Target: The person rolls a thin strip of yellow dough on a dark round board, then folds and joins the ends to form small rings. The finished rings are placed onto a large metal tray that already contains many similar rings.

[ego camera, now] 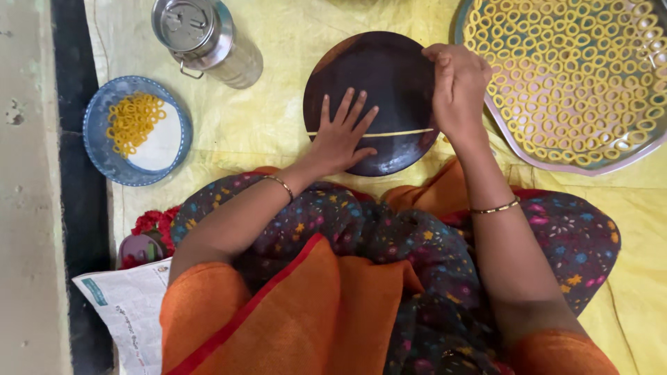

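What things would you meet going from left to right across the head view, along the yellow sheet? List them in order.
Blue plate of yellow rings → steel container → left hand → dark round board → right hand → large tray of yellow rings.

Yellow sheet [278,118] over floor, bearing dark round board [389,76], steel canister [205,38], blue plate [104,156], ring-filled tray [528,156], newspaper [125,305]

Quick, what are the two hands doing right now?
Left hand: open, fingers spread flat on the yellow dough strip on the dark round board.
Right hand: fingers curled at the board's edge; what it pinches cannot be told.
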